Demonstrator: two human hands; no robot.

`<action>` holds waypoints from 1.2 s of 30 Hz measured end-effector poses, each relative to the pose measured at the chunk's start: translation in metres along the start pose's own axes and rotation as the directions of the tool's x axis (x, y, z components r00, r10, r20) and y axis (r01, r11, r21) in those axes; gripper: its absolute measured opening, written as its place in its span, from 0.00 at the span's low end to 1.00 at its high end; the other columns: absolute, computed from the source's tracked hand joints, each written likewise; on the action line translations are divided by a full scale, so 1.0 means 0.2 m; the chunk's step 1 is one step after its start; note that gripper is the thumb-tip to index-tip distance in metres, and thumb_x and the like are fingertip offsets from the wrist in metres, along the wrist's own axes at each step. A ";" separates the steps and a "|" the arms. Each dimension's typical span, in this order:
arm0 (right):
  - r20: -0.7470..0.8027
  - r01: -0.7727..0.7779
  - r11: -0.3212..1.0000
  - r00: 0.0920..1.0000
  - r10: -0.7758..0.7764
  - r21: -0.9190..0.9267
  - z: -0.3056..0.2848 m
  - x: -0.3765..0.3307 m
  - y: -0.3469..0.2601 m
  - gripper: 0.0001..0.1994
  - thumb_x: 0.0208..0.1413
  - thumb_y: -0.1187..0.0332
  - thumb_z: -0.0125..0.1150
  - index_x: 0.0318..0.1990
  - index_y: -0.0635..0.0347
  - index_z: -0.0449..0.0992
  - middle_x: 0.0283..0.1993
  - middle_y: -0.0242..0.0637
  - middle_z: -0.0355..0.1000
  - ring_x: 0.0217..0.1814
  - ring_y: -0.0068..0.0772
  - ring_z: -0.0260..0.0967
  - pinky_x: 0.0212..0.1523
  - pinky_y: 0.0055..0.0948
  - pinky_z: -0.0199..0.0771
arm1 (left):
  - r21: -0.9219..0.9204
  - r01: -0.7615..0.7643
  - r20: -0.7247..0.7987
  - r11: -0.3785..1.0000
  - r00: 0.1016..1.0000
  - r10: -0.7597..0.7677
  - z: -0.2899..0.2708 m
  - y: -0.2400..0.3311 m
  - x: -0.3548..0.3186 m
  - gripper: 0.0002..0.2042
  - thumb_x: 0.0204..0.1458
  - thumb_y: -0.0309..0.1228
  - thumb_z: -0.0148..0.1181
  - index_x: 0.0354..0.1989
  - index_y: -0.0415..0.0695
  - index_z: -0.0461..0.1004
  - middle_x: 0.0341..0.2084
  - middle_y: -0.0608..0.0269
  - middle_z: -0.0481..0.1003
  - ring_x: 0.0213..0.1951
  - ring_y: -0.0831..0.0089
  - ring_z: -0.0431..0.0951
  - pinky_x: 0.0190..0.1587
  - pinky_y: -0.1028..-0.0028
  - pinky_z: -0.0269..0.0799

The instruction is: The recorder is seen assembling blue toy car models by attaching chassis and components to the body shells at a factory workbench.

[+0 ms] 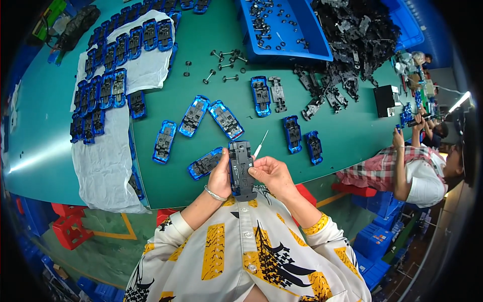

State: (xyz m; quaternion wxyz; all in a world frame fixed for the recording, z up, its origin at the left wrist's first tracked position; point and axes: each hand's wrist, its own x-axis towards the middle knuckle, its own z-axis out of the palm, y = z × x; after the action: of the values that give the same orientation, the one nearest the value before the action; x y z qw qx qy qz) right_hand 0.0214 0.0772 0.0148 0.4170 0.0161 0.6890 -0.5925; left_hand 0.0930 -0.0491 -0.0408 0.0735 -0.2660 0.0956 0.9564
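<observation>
Upright in front of my chest is a toy car point(241, 171), its black chassis facing me and a strip of blue body showing along the left side. My left hand point(220, 177) grips that left side, thumb along the edge. The thumb and fingers of my right hand point(274, 176) pinch the right edge of the chassis. Just beyond the right hand's knuckles lies a thin tool point(260, 145), like a small screwdriver with a pale handle. Close by on the green table, blue toy cars point(205, 163) lie underside up, several to the left and a few to the right.
A blue bin point(287, 54) of wheel axles stands at the back, with loose axles point(230, 78) before it. Black chassis parts point(352, 45) are heaped at back right. Rows of cars cover white sheeting point(103, 171) at left. A co-worker point(420, 173) sits at right.
</observation>
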 end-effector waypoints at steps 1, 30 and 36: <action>0.001 0.000 1.000 1.000 0.000 -0.001 0.00 0.00 0.00 0.07 0.46 0.75 0.61 0.32 0.66 0.70 0.28 0.30 0.69 0.29 0.15 0.65 0.31 0.14 0.68 | 0.006 -0.010 0.004 1.000 1.000 0.010 -0.01 -0.01 0.00 0.27 0.56 0.52 0.32 0.49 0.40 0.63 0.44 0.51 0.69 0.44 0.66 0.72 0.46 0.66 0.69; -0.009 0.000 0.999 1.000 0.000 0.039 -0.02 0.02 0.04 0.07 0.45 0.76 0.62 0.30 0.66 0.69 0.28 0.30 0.68 0.28 0.15 0.65 0.30 0.13 0.68 | 0.006 0.008 0.009 1.000 1.000 -0.008 0.03 0.01 -0.01 0.27 0.56 0.52 0.32 0.50 0.42 0.62 0.42 0.55 0.70 0.42 0.69 0.72 0.45 0.69 0.69; -0.011 -0.016 0.998 1.000 0.017 0.053 -0.02 0.02 0.04 0.07 0.45 0.76 0.62 0.30 0.66 0.69 0.28 0.29 0.68 0.28 0.15 0.65 0.31 0.14 0.69 | 0.031 -0.011 0.027 0.999 1.000 0.010 -0.02 0.00 0.01 0.27 0.56 0.52 0.30 0.50 0.41 0.63 0.44 0.49 0.69 0.44 0.63 0.72 0.47 0.65 0.69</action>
State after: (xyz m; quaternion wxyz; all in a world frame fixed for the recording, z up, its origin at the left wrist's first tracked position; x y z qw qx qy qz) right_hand 0.0213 0.0804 0.0048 0.4174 0.0360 0.6754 -0.6069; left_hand 0.0925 -0.0488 -0.0449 0.0739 -0.2515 0.1107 0.9587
